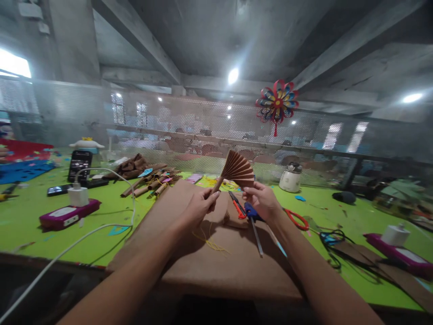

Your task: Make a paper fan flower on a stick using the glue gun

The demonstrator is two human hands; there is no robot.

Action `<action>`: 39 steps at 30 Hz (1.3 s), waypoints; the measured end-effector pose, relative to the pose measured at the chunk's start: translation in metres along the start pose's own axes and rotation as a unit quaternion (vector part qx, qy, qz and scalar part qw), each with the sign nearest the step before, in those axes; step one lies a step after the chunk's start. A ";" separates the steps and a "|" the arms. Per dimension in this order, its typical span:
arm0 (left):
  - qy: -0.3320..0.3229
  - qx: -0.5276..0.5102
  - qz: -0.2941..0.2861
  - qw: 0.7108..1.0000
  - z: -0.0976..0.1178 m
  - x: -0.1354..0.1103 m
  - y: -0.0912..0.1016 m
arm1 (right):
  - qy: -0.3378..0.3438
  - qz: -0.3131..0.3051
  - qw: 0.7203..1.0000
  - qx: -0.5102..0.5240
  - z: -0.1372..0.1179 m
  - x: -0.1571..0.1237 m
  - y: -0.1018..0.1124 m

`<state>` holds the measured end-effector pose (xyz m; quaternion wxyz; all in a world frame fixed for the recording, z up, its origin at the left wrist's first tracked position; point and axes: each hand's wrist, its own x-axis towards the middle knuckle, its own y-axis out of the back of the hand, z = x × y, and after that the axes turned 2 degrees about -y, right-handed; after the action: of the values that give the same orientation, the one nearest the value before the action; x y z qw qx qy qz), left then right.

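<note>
I hold a pleated brown paper fan [237, 169] above a large sheet of brown paper [216, 253] on the green table. My left hand [200, 206] pinches the fan's narrow bottom end. My right hand [261, 200] grips the lower edge of its spread folds. The fan is opened out to the upper right. Under my hands lie a red-handled cutter [237, 206], a blue-handled tool [253, 220] and some yellow thread [211, 242].
Left: a purple power bank with a white charger [71, 208], its cable, a phone on a stand [79, 165], rolled brown paper tubes [149, 180]. Right: red scissors [297, 218], a white pot [291, 177], another purple power bank [399, 252]. A paper pinwheel [277, 103] hangs on the mesh screen.
</note>
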<state>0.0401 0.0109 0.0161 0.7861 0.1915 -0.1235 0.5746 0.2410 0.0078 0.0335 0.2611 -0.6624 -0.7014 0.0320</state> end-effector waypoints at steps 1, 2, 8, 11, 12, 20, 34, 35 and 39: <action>-0.001 -0.008 0.012 1.000 0.000 0.000 -0.001 | -0.024 -0.012 1.000 0.003 0.003 -0.001 -0.003; -0.002 -0.017 0.024 1.000 0.000 0.001 -0.001 | -0.045 -0.021 0.999 0.004 0.005 -0.002 -0.006; -0.015 -0.032 0.081 0.996 -0.006 0.002 -0.004 | -0.079 -0.022 0.996 0.038 0.015 -0.005 -0.014; -0.023 -0.029 0.081 0.996 -0.011 0.002 -0.004 | -0.094 -0.030 0.994 0.048 0.025 -0.009 -0.021; -0.025 -0.032 0.081 0.996 -0.012 0.002 -0.004 | -0.099 -0.034 0.993 0.047 0.030 -0.010 -0.024; -0.017 -0.121 0.030 0.992 -0.015 0.000 -0.017 | -0.081 -0.054 0.991 0.095 0.059 -0.021 -0.046; -0.066 0.171 0.091 0.979 -0.009 -0.001 0.001 | 0.218 0.194 0.942 -0.166 0.008 0.005 0.007; -0.090 0.223 0.089 0.967 -0.010 -0.002 0.000 | 0.271 0.226 0.912 -0.207 0.001 0.007 0.011; -0.111 0.345 0.063 0.930 -0.015 -0.006 -0.004 | 0.333 0.223 0.865 -0.301 -0.010 0.002 0.011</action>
<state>0.0414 0.0118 -0.0006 0.6152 0.5049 -0.0160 0.6053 0.2555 0.0085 0.0384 0.2532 -0.8190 -0.3816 -0.3457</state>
